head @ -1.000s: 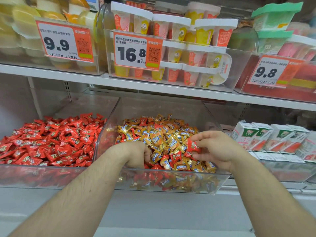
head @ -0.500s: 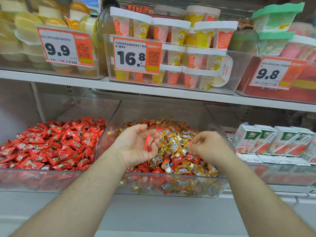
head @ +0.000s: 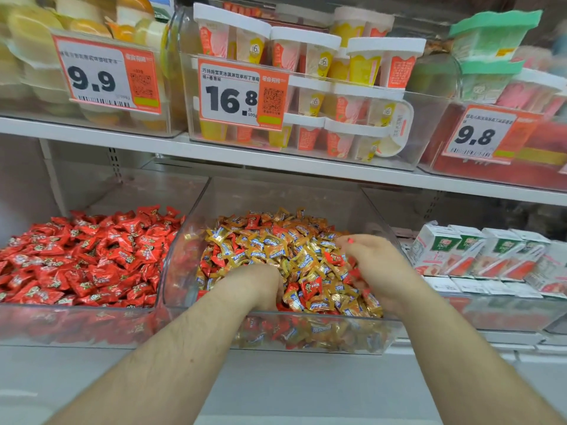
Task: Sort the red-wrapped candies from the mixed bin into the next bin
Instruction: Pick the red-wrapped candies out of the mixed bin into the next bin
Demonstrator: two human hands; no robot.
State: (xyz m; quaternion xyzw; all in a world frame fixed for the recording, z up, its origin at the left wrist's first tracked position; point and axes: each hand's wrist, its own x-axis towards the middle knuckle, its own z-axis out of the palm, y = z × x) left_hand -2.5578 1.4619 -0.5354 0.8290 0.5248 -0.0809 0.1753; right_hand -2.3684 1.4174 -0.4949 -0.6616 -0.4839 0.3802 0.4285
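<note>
Step in hand: picking; both hands work inside the mixed bin (head: 380, 335), the clear middle bin on the lower shelf.
Left hand (head: 257, 283): knuckles up, fingers dug down into the near candies; what it holds, if anything, cannot be told.
Right hand (head: 376, 265): fingers curled over the right side of the pile, a scrap of red wrapper showing at the fingertips; judged to be pinching a red candy, though the grip itself is hidden.
Red-wrapped candies (head: 311, 286): scattered among gold-wrapped ones in the mixed bin, one lying between the two hands.
Next bin (head: 76, 320): touching the mixed bin on its left, filled with red candies only.
Next move: lift the catch and carry it left over the shared wall, then release.
Labels: price tags on the upper shelf read 9.9 (head: 106, 75), 16.8 per 500g (head: 242, 93) and 9.8 (head: 481, 133); cartons (head: 441, 250) at right show "100%". Candy print too small to read.
</note>
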